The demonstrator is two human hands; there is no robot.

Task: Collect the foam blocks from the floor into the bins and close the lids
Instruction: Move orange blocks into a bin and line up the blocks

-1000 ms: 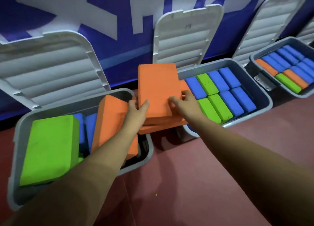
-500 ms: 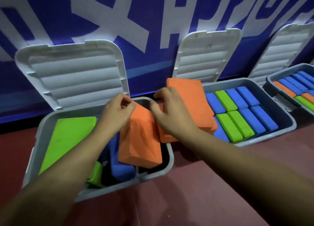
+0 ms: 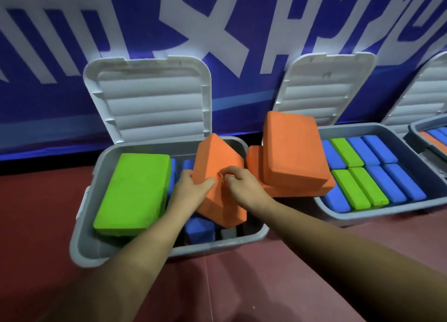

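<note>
A tilted orange foam block [image 3: 219, 160] stands on end inside the open grey left bin [image 3: 83, 239]. My left hand [image 3: 189, 188] grips its left face. Curled fingers of my right hand [image 3: 242, 183] pinch its right side. Beside them in that bin a large green block [image 3: 135, 191] lies flat over blue blocks [image 3: 200, 229]. Two more orange blocks [image 3: 289, 149] lie stacked across the gap, on the left rim of the middle bin [image 3: 358, 216], which is packed with blue and green blocks.
Both bins' ribbed white lids [image 3: 150, 99] stand open against the blue banner wall. A third open bin [image 3: 427, 134] with blocks shows at the far right edge. Dark red floor [image 3: 242, 285] lies in front of the bins.
My right hand has left the stacked orange blocks and joined the left hand on the tilted orange block. That block now stands steeper in the left bin. The view shifted left.
</note>
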